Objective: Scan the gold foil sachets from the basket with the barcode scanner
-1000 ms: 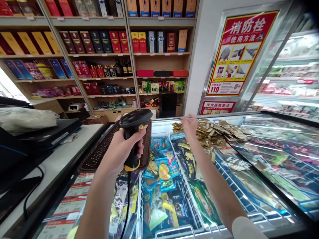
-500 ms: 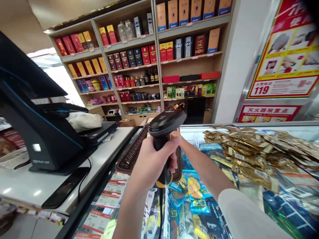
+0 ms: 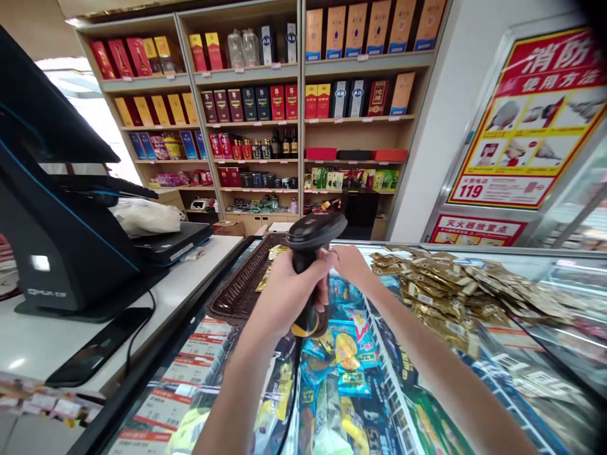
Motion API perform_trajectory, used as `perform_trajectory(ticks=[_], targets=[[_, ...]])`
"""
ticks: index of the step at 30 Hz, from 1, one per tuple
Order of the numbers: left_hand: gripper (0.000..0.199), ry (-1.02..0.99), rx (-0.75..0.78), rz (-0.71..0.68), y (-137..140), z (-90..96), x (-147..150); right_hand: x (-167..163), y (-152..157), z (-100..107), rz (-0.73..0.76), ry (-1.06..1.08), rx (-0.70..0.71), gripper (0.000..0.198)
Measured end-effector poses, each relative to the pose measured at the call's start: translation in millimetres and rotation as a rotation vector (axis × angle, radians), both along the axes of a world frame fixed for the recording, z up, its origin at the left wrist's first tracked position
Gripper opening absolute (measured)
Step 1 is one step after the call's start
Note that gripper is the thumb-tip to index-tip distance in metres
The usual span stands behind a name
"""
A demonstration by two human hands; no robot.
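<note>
My left hand (image 3: 289, 291) is wrapped around the handle of a black barcode scanner (image 3: 317, 230), held upright with its head on top and its cord hanging down. Just behind and to the right of the scanner is my right hand (image 3: 351, 264). Its visible fingers look bent and closed, but their tips are hidden behind the scanner and my left hand, so what they hold does not show. Beyond both hands lies a brown woven basket (image 3: 237, 287), partly covered by my left hand, with gold packets (image 3: 275, 256) inside.
A glass-topped chest freezer (image 3: 389, 392) with bagged goods lies beneath my arms. Piled gold packets (image 3: 441, 287) are on its right. On the left counter (image 3: 190, 287) stand a black checkout terminal (image 3: 71, 221) and a phone (image 3: 99, 347). Shelves (image 3: 256, 126) line the back.
The view has shifted and levelled out. My right hand has come a little to the right, showing more beside the scanner. My left hand keeps hold of the barcode scanner.
</note>
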State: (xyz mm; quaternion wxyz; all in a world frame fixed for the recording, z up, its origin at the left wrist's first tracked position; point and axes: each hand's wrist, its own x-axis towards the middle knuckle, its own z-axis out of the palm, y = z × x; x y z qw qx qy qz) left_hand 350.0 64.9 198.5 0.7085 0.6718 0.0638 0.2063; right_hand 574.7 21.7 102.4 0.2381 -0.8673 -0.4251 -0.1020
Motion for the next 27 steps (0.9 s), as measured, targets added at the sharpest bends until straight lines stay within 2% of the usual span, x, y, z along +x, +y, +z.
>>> perform_trajectory(ticks=[3, 6, 12, 16, 19, 27], targets=[[0.027, 0.008, -0.014, 0.026, 2, 0.0, 1, -7, -29, -1, 0.001, 0.155, 0.118, 0.024], [0.028, 0.028, 0.005, 0.035, 3, -1.8, 4, -11, -45, 3, -0.011, 0.311, 0.285, 0.023], [0.035, 0.059, 0.061, 0.053, -2, -6.2, 11, -3, -64, 23, 0.017, 0.469, 0.809, 0.028], [0.032, 0.077, 0.036, 0.047, -5, -10.1, 18, 1, -75, 29, 0.006, 0.554, 1.036, 0.030], [0.031, 0.094, 0.033, 0.016, -8, -14.2, 22, 1, -80, 31, -0.022, 0.522, 1.107, 0.031], [0.031, 0.098, 0.030, -0.067, -20, -18.4, 24, 6, -78, 29, -0.076, 0.464, 1.061, 0.035]])
